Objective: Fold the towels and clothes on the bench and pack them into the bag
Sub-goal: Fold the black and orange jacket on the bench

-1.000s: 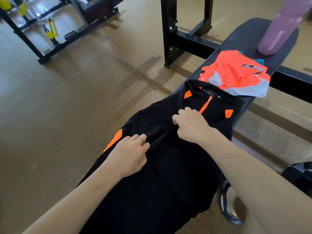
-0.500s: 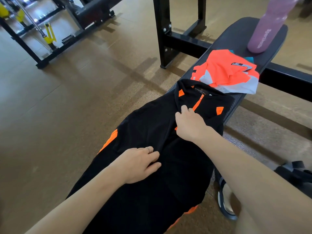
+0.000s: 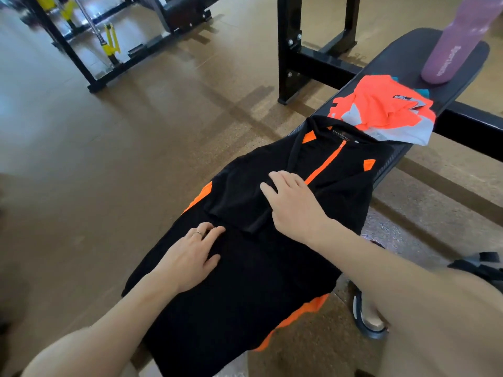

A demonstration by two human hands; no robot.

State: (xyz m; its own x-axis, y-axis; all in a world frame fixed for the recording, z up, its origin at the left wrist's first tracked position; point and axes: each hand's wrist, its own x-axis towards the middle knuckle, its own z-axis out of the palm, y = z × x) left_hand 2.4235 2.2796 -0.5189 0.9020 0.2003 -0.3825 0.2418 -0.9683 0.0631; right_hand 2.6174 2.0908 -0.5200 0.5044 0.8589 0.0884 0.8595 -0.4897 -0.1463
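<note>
Both hands lie flat on the black top [image 3: 245,268], which I see spread along the desk [image 3: 408,63]. Left hand [image 3: 190,257] rests with fingers relaxed on the top's middle, gripping nothing. Right hand [image 3: 294,205], just right of it and further up the top, presses straight fingers on a folded-in sleeve beside the orange zip. Beyond the top's collar an orange shirt [image 3: 381,110] sits on the desk, touching the collar. Right of the top, low down, a dark bag [image 3: 484,265] lies on the floor.
</note>
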